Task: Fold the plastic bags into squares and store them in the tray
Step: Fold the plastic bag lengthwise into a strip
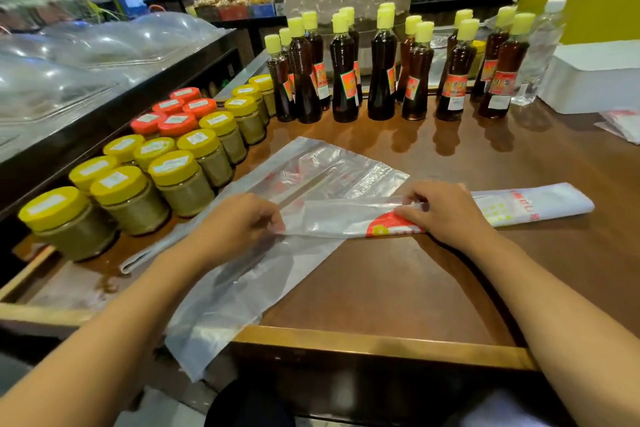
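Pinched plastic bag [311, 215] mid-frame with left hand [235, 222] and right hand [440, 208]. Slippery; could slide off table [381, 281] edge, spoiling fold.

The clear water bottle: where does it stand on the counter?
In the head view, the clear water bottle stands far right, between the yellow-capped dark bottles and the white box.

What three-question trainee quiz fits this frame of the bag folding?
1. True or false: both hands pinch the plastic bag.
2. Lids on the jars come in which colours: A) yellow and red, B) blue and green?
3. Does the bag lie wholly on the counter?

Key: 1 true: left hand and right hand each hold its folded edge. 2 A. 3 No, one end hangs over the near edge.
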Motion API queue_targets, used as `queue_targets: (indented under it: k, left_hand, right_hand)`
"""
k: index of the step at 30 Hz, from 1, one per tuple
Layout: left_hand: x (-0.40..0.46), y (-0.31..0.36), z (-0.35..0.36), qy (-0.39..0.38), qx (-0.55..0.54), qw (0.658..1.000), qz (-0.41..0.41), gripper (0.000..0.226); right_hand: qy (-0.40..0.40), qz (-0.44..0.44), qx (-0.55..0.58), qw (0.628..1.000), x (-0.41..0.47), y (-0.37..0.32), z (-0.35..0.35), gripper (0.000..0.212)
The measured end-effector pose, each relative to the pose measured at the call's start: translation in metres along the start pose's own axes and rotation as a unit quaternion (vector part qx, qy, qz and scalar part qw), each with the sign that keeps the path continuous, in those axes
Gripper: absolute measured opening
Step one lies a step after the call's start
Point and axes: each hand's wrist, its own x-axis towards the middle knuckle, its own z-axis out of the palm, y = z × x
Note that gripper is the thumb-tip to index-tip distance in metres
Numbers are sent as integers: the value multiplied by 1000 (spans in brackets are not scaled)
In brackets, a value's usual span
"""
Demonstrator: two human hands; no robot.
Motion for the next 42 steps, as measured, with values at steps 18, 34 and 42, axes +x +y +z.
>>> queue_targets:
  k: [18, 34, 42]
  left_hand:
    - [-3, 31, -4, 3, -19, 1000, 3, 36]
    - [-7, 35, 27, -7, 20, 998, 55, 28]
    - [-22, 37, 32, -49, 37, 998, -8, 72]
  right_hand:
    - [-9, -61, -19, 998, -2, -9, -6, 6]
    - [-53, -95, -31, 994, -48, -37, -56, 18]
    - [-82, -86, -122, 985, -91, -41, -42, 29]
